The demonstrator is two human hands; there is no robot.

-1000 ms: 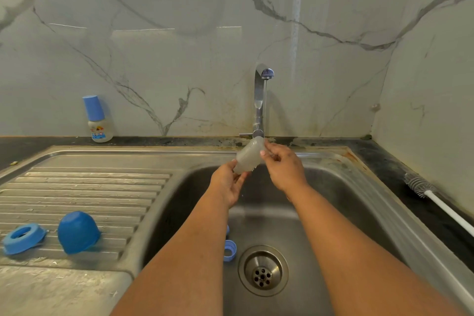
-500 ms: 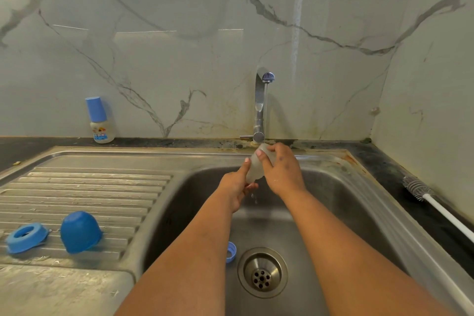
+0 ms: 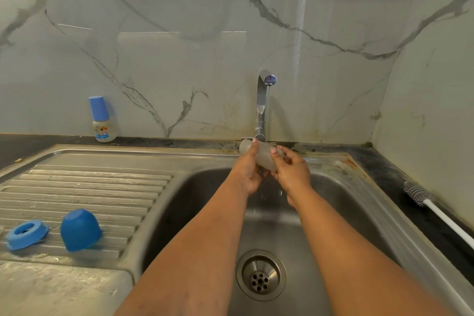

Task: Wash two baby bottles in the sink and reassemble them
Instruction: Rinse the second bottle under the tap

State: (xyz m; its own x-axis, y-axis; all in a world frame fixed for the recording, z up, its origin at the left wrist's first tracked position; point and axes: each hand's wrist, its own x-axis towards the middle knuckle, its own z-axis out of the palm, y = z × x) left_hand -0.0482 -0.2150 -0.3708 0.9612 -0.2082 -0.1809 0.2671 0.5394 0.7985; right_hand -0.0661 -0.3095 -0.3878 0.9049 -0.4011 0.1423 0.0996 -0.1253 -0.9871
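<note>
You grip the cloudy translucent plastic bottle body [image 3: 259,155] on its side with the curled fingers of both your left hand [image 3: 247,170] and right hand [image 3: 291,170], under the chrome tap [image 3: 262,104] over the steel sink [image 3: 195,200], so rinse water drains into the basin.

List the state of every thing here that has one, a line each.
Tap: running.
Clear bottle: uncapped, tilted under the stream, held by both hands.
Left hand: grips the bottle.
Right hand: grips the bottle.
Second bottle: capped, upright.
Blue cap: off, on drainboard.
Blue ring: off, beside cap.
</note>
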